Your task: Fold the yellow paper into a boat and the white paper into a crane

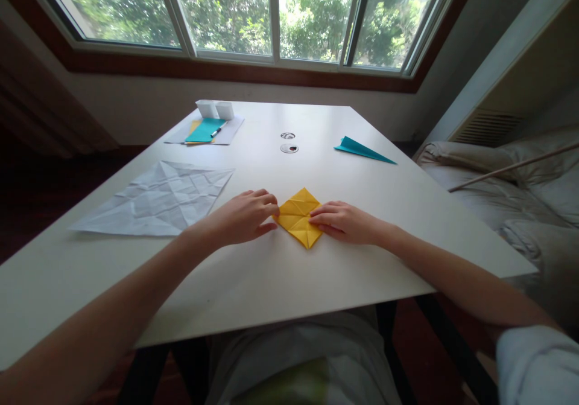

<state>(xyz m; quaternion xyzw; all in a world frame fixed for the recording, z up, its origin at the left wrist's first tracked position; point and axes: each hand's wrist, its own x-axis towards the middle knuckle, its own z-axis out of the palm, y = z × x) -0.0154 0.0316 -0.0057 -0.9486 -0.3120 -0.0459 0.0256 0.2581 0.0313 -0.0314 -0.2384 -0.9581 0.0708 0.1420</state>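
A yellow sheet of origami paper (298, 209), folded into a small creased diamond, lies on the white table in front of me. Its left corner is at the fingertips of my left hand (246, 215), which is curled with the thumb held slightly below the fingers. From the other side, my right hand (346, 222) covers the right corner, fingers together on top and thumb near the lower edge. Several crease lines cross the diamond's upper face. What lies under the right fingers is hidden.
Left on the table (398, 206) is a creased white sheet (172, 194). Farther back are teal paper (203, 130), a pen (219, 129) and white containers (215, 110). A teal paper plane (362, 149) lies right, and two round discs (289, 148) sit mid-table.
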